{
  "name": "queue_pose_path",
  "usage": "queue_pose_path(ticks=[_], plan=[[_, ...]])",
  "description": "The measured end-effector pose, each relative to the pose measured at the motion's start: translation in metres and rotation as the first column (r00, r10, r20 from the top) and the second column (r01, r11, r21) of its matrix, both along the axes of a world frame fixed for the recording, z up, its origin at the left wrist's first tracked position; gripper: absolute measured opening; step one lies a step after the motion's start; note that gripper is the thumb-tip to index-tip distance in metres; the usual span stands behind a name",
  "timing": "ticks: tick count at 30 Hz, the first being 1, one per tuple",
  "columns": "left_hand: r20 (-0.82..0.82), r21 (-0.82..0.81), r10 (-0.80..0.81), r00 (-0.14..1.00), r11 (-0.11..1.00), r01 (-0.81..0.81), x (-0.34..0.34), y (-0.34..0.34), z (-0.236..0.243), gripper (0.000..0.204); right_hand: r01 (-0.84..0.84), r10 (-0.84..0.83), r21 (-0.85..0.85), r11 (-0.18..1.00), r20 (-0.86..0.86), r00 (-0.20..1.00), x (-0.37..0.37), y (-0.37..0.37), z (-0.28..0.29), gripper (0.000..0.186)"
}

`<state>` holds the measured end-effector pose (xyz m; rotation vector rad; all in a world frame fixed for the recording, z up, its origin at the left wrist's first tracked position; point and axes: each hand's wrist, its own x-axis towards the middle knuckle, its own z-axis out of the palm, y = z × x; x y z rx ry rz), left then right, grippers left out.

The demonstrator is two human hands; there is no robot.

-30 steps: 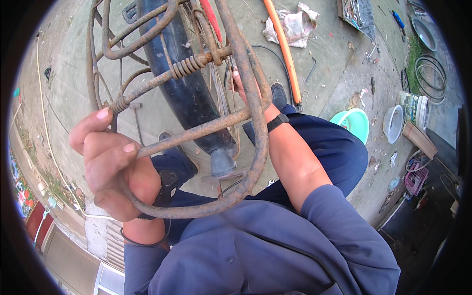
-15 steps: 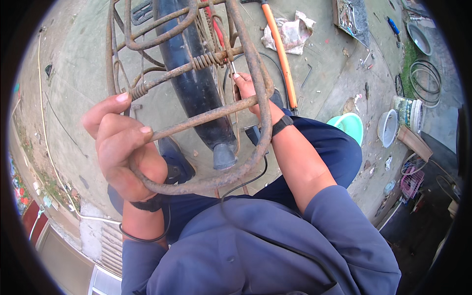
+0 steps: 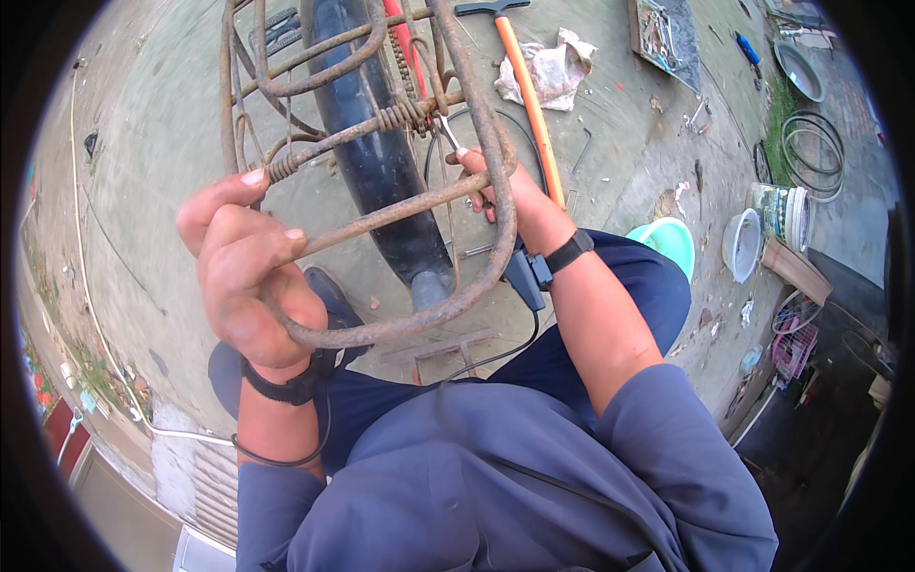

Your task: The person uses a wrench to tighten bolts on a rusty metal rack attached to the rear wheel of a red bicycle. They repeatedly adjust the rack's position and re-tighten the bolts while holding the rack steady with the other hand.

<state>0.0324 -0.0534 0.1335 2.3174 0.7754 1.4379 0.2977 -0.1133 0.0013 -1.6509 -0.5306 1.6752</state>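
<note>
A rusty bicycle rear rack (image 3: 400, 207) stands before me, its rounded end toward my body, over a black mudguard (image 3: 355, 119). My left hand (image 3: 250, 257) is wrapped round the left side of the rack, thumb and fingers on its bars. Beyond the rack's right rail, my right hand (image 3: 496, 186) is closed on a slim metal tool (image 3: 448, 132). Its silver tip reaches the bar beside the rusty coil spring (image 3: 400, 116). Something red shows below those fingers; the tool's exact kind is hard to make out.
On the ground beyond my right hand lie an orange-handled tool (image 3: 526, 95), a crumpled cloth (image 3: 562, 69) and a tray of tools (image 3: 664, 38). A green basin (image 3: 670, 246) is by my right knee. A white bucket (image 3: 786, 214) and coiled hose (image 3: 813, 157) are farther right.
My right hand has drawn slightly back from the bar and turned, showing more of the tool's silver end. The left hand keeps its hold on the rack. The view has shifted slightly.
</note>
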Motion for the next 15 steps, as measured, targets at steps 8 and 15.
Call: queue_pose_path(ticks=[8,15], plan=[[-0.043,-0.009,-0.017,0.999,1.0,0.017,-0.005,-0.001,0.003,0.036,0.238,-0.237,0.005,0.971,-0.025,0.971,-0.017,-0.015,-0.09,0.039],[0.008,-0.105,-0.039,0.999,0.994,0.04,-0.013,0.0,-0.003,0.057,0.304,-0.293,0.084,0.949,-0.122,0.948,-0.024,-0.01,-0.12,0.042]])
